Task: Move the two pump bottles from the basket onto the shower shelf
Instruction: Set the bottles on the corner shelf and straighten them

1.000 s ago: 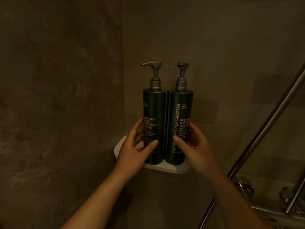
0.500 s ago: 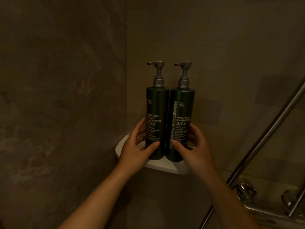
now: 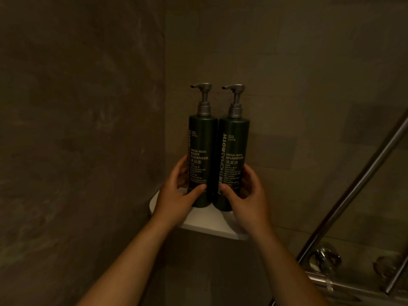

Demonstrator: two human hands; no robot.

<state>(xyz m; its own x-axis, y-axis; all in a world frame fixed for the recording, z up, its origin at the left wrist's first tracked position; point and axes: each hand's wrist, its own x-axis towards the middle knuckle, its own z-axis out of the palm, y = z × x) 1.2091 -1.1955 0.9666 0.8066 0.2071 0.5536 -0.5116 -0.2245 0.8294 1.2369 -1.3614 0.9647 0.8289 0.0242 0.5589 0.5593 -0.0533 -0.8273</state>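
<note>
Bottles dark green, grey pumps, upright, touching, on shelf

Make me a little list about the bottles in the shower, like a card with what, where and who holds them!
left bottle: dark green body cleanser bottle, upright
right bottle: dark green shampoo bottle, upright
touching: the two stand side by side, pressed together
pump spouts: both point left
standing on: white corner shelf
left hand: wrapped round the body cleanser bottle
right hand: wrapped round the shampoo bottle
nearby: metal rail, right of the shelf
</note>
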